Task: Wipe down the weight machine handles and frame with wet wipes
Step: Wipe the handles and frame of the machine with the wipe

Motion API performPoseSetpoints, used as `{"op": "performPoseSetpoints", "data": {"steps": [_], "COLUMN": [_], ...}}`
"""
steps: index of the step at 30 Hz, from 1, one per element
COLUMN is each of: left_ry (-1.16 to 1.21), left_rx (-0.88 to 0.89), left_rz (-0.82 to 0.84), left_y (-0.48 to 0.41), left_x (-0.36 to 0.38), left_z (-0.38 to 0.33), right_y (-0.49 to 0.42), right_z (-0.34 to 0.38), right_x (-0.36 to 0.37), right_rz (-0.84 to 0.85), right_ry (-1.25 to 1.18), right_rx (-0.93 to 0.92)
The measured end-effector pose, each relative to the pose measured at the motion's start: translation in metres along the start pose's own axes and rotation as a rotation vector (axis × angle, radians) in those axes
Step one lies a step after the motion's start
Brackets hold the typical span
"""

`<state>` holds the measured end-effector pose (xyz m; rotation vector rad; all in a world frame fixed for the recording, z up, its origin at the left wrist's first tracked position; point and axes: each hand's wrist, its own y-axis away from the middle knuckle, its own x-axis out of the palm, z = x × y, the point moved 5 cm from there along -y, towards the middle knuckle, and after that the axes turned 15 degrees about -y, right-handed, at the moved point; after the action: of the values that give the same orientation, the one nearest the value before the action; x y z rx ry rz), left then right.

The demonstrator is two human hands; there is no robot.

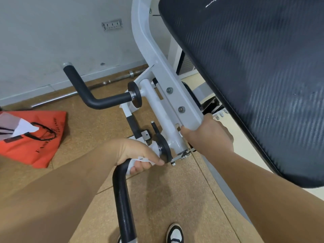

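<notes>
White wipe is bunched under the left hand, which is clenched round the near handle at its top bend, just beside a black disc. Wipe pokes out between fingers and thumb; thumb tip touches the disc rim. Handle is black and padded, and runs from the hand down to the bottom edge.

Right hand grasps the lower end of the white frame bar, fingers curled under it. 2 bolts sit on that bar above the hand. Frame curves up and away to the top edge.

Far handle, same black L-shape, sticks out left from a second disc, touched by neither hand. Big black pad fills the upper right, tilted, with a textured surface, above the right forearm.

Cork-brown floor below. Red bag with black lettering lies flat on the floor at left, well apart from the machine. Something white and striped lies on it, cannot tell what. Barbell lies along the base of the grey wall. Socket strip on the wall. 1 black-and-white shoe at bottom, near the handle's low end.
</notes>
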<state>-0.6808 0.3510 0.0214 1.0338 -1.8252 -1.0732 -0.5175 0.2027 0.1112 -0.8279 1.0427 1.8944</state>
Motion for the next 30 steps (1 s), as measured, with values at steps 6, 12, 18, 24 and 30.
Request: {"op": "performPoseSetpoints", "data": {"steps": [6, 12, 18, 24, 30], "left_ry": [-1.213, -0.419, -0.291, -0.949, -0.334], "left_rx": [-0.234, 0.071, 0.069, -0.408, 0.093], "left_rz": [-1.122, -0.443, -0.484, -1.219, -0.347], "left_y": [0.042, 0.034, 0.034, 0.047, 0.045], "left_x": [0.046, 0.01, 0.012, 0.054, 0.022], "left_z": [-0.011, -0.003, 0.006, -0.006, -0.002], "right_y": [-0.002, -0.005, -0.011, -0.007, -0.009], "right_z": [-0.003, -0.006, -0.012, -0.009, -0.009], "right_x": [0.002, 0.002, 0.005, 0.004, 0.005], "right_rz": [-0.005, 0.028, 0.02, 0.046, 0.04], "right_ry": [0.002, -0.02, -0.03, -0.05, -0.032], "right_rx": [-0.017, -0.047, -0.075, -0.072, -0.055]}}
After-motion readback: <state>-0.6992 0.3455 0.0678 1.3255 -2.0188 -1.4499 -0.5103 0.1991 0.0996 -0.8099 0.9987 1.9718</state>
